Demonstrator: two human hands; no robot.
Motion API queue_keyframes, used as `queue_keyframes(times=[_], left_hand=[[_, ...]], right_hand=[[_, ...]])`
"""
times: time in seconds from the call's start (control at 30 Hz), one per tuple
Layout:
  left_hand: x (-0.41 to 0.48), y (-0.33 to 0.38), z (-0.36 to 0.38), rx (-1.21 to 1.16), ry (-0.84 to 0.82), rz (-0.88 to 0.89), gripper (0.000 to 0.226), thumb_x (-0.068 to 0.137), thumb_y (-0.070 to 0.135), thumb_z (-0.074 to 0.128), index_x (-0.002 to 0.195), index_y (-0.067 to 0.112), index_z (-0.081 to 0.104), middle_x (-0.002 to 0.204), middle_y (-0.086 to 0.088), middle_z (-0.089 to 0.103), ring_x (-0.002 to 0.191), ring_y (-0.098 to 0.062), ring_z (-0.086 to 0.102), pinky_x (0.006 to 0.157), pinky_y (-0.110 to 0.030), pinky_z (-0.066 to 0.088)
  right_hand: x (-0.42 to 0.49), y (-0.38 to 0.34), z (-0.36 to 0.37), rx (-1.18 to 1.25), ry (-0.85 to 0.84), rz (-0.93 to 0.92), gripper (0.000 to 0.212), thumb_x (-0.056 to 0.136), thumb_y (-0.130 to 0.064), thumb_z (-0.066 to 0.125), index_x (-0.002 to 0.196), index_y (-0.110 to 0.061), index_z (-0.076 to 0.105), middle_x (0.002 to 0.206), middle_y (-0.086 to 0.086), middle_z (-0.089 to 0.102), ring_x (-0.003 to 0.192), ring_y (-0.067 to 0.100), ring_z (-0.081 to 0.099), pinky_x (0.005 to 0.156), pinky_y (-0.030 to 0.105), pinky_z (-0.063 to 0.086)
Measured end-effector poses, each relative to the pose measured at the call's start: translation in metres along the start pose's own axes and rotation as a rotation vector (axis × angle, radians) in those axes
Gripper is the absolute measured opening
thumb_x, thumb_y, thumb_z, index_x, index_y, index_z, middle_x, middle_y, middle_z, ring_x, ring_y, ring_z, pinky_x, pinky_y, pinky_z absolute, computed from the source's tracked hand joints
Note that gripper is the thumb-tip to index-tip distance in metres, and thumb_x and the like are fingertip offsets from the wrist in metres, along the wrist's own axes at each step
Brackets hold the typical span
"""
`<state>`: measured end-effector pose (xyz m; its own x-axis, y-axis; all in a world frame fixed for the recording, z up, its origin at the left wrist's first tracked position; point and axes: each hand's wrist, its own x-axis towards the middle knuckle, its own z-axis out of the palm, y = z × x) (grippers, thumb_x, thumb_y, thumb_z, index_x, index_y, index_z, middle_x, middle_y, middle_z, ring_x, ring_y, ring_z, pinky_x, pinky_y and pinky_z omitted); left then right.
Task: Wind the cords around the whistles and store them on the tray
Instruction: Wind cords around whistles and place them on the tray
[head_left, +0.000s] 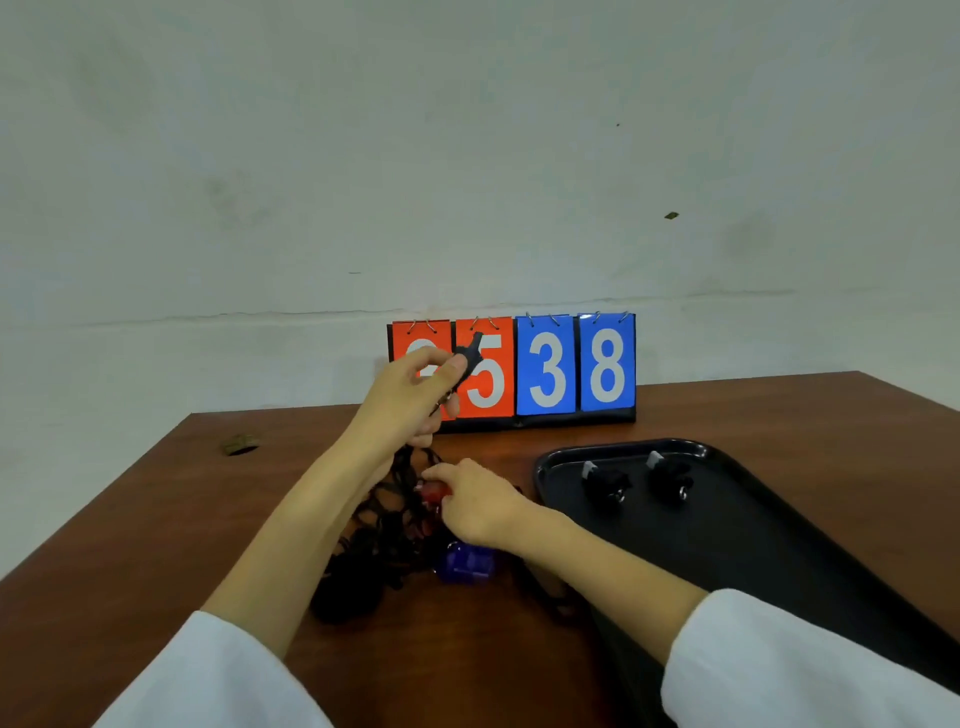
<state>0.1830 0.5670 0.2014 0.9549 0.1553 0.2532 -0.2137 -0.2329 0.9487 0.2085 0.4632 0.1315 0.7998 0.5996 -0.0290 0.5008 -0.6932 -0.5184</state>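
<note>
A pale, scuffed wall (467, 156) fills the top half of the frame, and below it the brown wooden table (156, 519) spreads across the lower half. At lower right sits the black plastic tray (753, 545), running off the right edge. Centre frame, against the wall, stands the flip scoreboard (571, 369): two red cards, two blue, the right three reading 5, 3, 8.

White sleeves come in from the bottom corners. Between the forearms, a loose tangle of black cords (384, 540) lies on the table, just left of the tray.

The left hand (405, 395) is raised in front of the red cards, thumb and fingers pinching a black plastic whistle (470, 356), with its cord trailing down into the tangle. The right hand (478, 501) is low at the top of the tangle, fingertips closed on a red whistle (432, 491).

A translucent blue whistle (465, 564) lies on the table under the right wrist, at the tangle's edge. On the tray's far end, two black whistles sit side by side and apart, cords wound round them: one left (605, 486), one right (670, 478).
</note>
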Motion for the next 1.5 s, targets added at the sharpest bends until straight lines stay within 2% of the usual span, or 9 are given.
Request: queue_keyframes(times=[0.23,0.4,0.5,0.6,0.73,0.93,1.17,1.37,1.5], left_hand=[[-0.01,-0.01,0.02,0.291,-0.03,0.049,0.019,0.098,0.036,0.043,0.105,0.022,0.054,0.064,-0.007,0.065,0.035,-0.009,0.042,0.038,-0.018,0.035],[-0.019,-0.025,0.036,0.697,-0.119,0.248,0.039,0.095,0.027,0.05,0.132,0.028,0.038,0.069,0.011,0.055,0.056,-0.003,0.053,0.058,-0.019,0.046],[-0.014,-0.025,0.032,0.511,-0.304,0.011,0.07,0.087,0.021,0.063,0.141,0.036,0.02,0.083,0.007,0.057,0.06,-0.002,0.054,0.055,-0.011,0.042],[-0.01,-0.038,0.021,0.354,-0.216,-0.185,0.049,0.089,0.016,0.059,0.131,0.029,0.037,0.061,-0.001,0.056,0.042,-0.007,0.045,0.041,-0.019,0.035],[-0.014,-0.046,-0.002,0.087,-0.027,-0.304,0.016,0.089,0.013,0.06,0.103,0.012,0.067,0.053,-0.001,0.047,0.042,-0.009,0.035,0.042,-0.02,0.027],[-0.002,-0.024,-0.021,-0.222,0.171,-0.213,0.013,0.089,0.002,0.054,0.082,0.008,0.063,0.058,-0.004,0.051,0.058,-0.016,0.05,0.057,-0.025,0.044],[0.0,-0.017,-0.038,-0.226,-0.061,-0.293,0.024,0.094,0.013,0.041,0.08,0.01,0.06,0.048,0.001,0.035,0.04,-0.011,0.033,0.039,-0.021,0.03],[-0.005,-0.031,-0.009,0.192,-0.025,-0.224,0.013,0.089,0.006,0.05,0.089,0.01,0.062,0.086,-0.007,0.058,0.071,-0.017,0.056,0.061,-0.025,0.047],[-0.009,-0.042,0.032,0.793,-0.456,0.024,0.042,0.083,0.012,0.064,0.12,0.027,0.054,0.124,0.005,0.049,0.112,-0.011,0.049,0.09,-0.023,0.044]], right_hand=[[-0.038,-0.001,-0.046,1.132,0.309,0.034,0.035,0.096,-0.043,0.042,0.111,-0.019,0.062,0.105,-0.002,0.069,0.094,0.015,0.066,0.084,0.029,0.051],[-0.038,0.006,-0.04,1.289,0.355,0.176,0.022,0.093,-0.026,0.055,0.101,-0.008,0.065,0.096,0.01,0.071,0.088,0.021,0.069,0.078,0.034,0.056],[-0.036,0.015,-0.058,1.491,0.494,0.147,0.026,0.097,-0.032,0.044,0.106,-0.011,0.058,0.09,0.009,0.072,0.087,0.019,0.069,0.088,0.036,0.051],[-0.048,0.019,-0.082,1.728,0.419,0.021,0.032,0.1,-0.034,0.037,0.103,-0.007,0.053,0.052,0.0,0.052,0.05,0.011,0.056,0.065,0.029,0.053],[-0.061,0.019,-0.092,1.085,0.344,0.023,0.03,0.099,-0.037,0.036,0.092,-0.01,0.047,0.051,-0.005,0.033,0.039,0.005,0.027,0.04,0.017,0.027],[-0.079,0.045,-0.064,0.071,0.299,-0.039,0.024,0.097,-0.042,0.037,0.096,-0.021,0.049,0.076,-0.004,0.057,0.068,0.009,0.056,0.058,0.022,0.043],[-0.09,0.066,-0.062,-0.184,0.376,0.039,0.031,0.098,-0.044,0.033,0.115,-0.022,0.046,0.082,-0.004,0.061,0.074,0.011,0.059,0.064,0.025,0.047],[-0.088,0.058,-0.055,0.332,0.556,-0.104,0.025,0.098,-0.039,0.034,0.108,-0.021,0.049,0.065,0.0,0.059,0.05,-0.001,0.051,0.05,0.015,0.038],[-0.089,0.05,-0.057,0.462,0.671,-0.166,0.035,0.096,-0.039,0.033,0.121,-0.018,0.046,0.065,-0.001,0.058,0.051,-0.003,0.051,0.052,0.012,0.04]])
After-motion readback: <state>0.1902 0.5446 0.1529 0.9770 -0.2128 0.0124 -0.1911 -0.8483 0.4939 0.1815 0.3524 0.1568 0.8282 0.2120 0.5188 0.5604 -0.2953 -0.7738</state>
